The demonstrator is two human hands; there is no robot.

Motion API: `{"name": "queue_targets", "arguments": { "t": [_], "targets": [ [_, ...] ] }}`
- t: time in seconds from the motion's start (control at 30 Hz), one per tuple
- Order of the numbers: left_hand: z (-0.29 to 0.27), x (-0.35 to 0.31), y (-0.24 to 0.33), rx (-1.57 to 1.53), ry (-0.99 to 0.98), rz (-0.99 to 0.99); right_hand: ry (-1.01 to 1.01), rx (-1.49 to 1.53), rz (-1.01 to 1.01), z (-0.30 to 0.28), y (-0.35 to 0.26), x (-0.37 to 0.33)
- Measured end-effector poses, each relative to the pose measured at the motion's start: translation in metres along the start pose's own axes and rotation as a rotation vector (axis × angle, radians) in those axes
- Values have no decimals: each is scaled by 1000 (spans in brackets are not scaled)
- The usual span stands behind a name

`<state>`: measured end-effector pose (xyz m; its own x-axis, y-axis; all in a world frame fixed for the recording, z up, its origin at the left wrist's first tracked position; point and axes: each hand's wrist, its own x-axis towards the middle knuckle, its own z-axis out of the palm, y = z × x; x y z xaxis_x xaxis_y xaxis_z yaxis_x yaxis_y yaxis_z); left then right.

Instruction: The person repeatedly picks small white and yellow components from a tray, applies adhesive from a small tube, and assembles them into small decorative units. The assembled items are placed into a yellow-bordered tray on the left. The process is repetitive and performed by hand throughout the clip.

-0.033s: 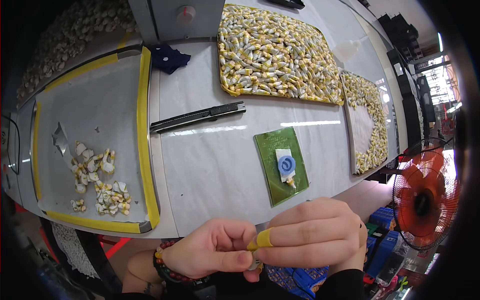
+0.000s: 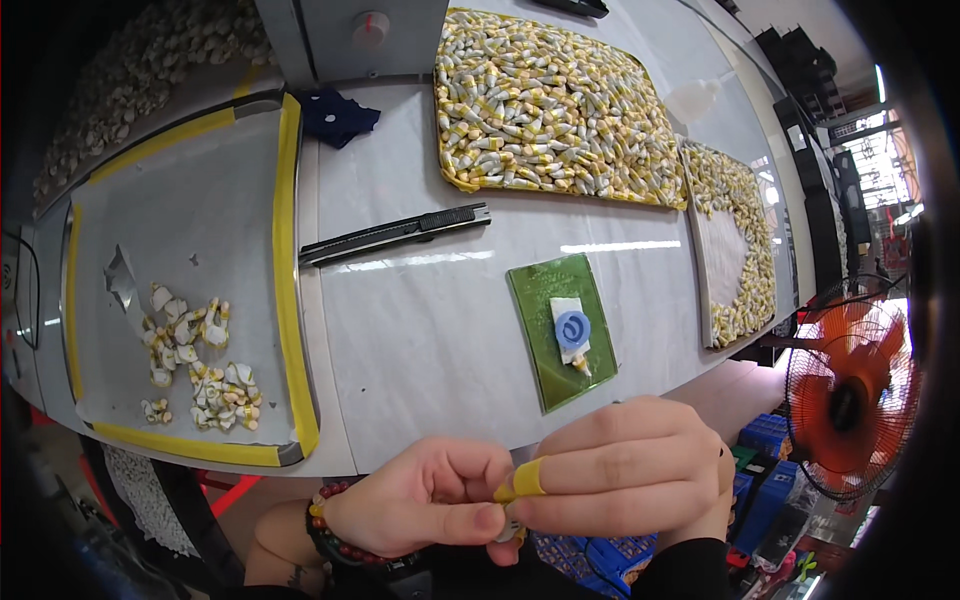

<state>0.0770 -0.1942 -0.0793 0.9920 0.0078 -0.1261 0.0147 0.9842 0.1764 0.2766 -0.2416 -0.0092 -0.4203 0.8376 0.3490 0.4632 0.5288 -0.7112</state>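
Observation:
At the table's front edge, my left hand (image 2: 425, 503) and my right hand (image 2: 630, 468) meet, both closed. Pinched between their fingertips is a small white piece (image 2: 505, 532), mostly hidden by the fingers. Yellow tape (image 2: 527, 477) wraps a finger of my right hand. Just beyond lies a green glass-like plate (image 2: 548, 372). On it, a blue ring-shaped mould (image 2: 573, 330) sits on a white pad, with a small white-and-yellow piece (image 2: 582, 367) at the pad's near end.
At left, a yellow-taped tray (image 2: 290, 250) holds small piles of white-and-yellow pieces (image 2: 225, 395). A black utility knife (image 2: 400, 234) lies mid-table. Beyond are a full tray of pieces (image 2: 560, 110) and a partly filled one (image 2: 730, 250). An orange fan (image 2: 850, 395) stands right.

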Motion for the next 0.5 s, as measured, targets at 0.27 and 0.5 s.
{"name": "queue_targets", "arguments": {
  "t": [0.27, 0.5],
  "targets": [
    [11, -2, 3, 223, 118, 196, 133, 73, 94, 6, -5, -7],
    [12, 0, 4, 912, 222, 575, 191, -40, -71, 7, -5, -15]
  ]
}}
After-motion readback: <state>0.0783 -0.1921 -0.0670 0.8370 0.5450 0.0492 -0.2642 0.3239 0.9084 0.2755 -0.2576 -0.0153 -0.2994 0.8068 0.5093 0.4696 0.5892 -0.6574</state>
